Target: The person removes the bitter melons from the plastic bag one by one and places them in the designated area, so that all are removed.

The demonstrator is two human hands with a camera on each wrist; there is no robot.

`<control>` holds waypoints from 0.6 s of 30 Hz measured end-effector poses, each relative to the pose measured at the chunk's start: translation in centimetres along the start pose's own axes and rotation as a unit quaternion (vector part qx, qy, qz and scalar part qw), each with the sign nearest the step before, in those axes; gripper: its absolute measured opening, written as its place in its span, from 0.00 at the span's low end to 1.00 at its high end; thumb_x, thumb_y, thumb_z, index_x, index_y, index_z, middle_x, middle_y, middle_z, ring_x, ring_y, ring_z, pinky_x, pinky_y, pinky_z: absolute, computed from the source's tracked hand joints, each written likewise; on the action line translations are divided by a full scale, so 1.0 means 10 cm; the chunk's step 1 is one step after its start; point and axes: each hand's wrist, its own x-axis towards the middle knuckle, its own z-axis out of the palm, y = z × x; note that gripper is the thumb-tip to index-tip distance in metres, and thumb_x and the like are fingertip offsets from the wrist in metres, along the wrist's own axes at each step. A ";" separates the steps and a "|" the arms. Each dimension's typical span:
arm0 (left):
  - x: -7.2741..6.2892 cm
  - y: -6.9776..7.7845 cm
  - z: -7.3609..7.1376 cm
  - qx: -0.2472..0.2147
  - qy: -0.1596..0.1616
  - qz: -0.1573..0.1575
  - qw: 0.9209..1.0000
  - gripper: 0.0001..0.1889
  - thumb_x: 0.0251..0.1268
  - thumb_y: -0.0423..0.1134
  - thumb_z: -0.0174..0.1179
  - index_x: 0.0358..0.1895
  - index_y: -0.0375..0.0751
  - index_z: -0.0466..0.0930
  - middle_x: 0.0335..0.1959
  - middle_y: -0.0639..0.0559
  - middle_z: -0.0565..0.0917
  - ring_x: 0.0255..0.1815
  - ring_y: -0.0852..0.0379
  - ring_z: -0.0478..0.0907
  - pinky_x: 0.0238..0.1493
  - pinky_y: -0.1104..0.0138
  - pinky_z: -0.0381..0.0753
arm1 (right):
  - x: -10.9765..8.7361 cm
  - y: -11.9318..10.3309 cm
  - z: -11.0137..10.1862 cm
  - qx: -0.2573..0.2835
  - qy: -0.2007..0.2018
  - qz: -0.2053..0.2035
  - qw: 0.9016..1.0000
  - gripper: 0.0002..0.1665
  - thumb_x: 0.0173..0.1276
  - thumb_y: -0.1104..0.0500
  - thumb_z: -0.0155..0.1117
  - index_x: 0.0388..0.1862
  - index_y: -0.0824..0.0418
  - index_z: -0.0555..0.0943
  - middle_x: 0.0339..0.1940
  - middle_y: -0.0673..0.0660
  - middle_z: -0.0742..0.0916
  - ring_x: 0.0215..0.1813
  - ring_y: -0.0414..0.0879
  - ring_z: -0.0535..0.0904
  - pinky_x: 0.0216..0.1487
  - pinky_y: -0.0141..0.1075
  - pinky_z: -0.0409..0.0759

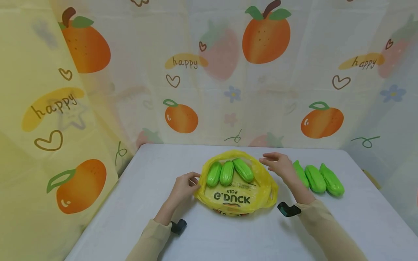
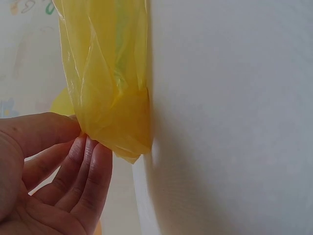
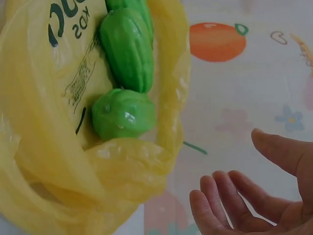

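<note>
A yellow plastic bag [image 1: 258, 197] lies on the table with its mouth spread wide and dark lettering showing inside. Three glossy green, cucumber-like toy vegetables [image 1: 226, 173] rest side by side in it. At the bag's left edge, my left hand [image 1: 184, 186] pinches the thin plastic between thumb and fingertips, as the left wrist view shows up close. My right hand [image 1: 279, 165] is held just off the bag's upper right rim, fingers parted from the thumb and holding nothing. To its right, three more green toy vegetables [image 1: 316, 178] lie on the table, one partly hidden by the right forearm.
The white-covered table [image 1: 156, 159] meets a hanging fruit-print cloth [image 1: 209, 94] along its back edge. More of this cloth stands along the left and right sides. A dark wrist camera [image 1: 289, 209] sits on the right wrist, another [image 1: 179, 227] on the left.
</note>
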 end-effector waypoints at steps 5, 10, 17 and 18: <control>0.00 0.00 0.00 0.002 -0.001 0.003 1.000 0.17 0.53 0.32 0.66 0.48 0.42 0.82 0.30 0.52 0.82 0.30 0.59 0.77 0.33 0.67 0.79 | 0.06 -0.04 0.12 0.004 -0.010 0.004 1.000 0.30 0.66 0.49 0.62 0.62 0.65 0.73 0.58 0.67 0.80 0.56 0.59 0.78 0.55 0.46 0.78; 0.00 0.00 0.00 0.003 -0.002 0.005 1.000 0.17 0.53 0.32 0.66 0.48 0.42 0.82 0.30 0.52 0.82 0.30 0.59 0.77 0.32 0.67 0.79 | 0.13 -0.05 0.24 0.010 -0.024 0.008 1.000 0.29 0.66 0.52 0.62 0.61 0.67 0.73 0.57 0.68 0.80 0.56 0.59 0.78 0.54 0.46 0.78; -0.01 0.01 0.00 0.003 0.000 0.007 1.000 0.16 0.53 0.31 0.65 0.48 0.42 0.82 0.30 0.52 0.82 0.30 0.59 0.78 0.32 0.67 0.79 | 0.18 -0.05 0.38 0.008 -0.036 0.018 0.999 0.28 0.66 0.54 0.62 0.61 0.68 0.73 0.57 0.69 0.80 0.55 0.60 0.78 0.54 0.46 0.79; -0.01 0.01 0.00 0.002 0.000 0.007 1.000 0.16 0.53 0.31 0.65 0.48 0.42 0.82 0.30 0.52 0.82 0.30 0.59 0.78 0.32 0.67 0.79 | 0.19 -0.04 0.39 0.007 -0.037 0.020 0.999 0.28 0.66 0.54 0.62 0.61 0.68 0.73 0.57 0.68 0.80 0.56 0.60 0.78 0.54 0.46 0.78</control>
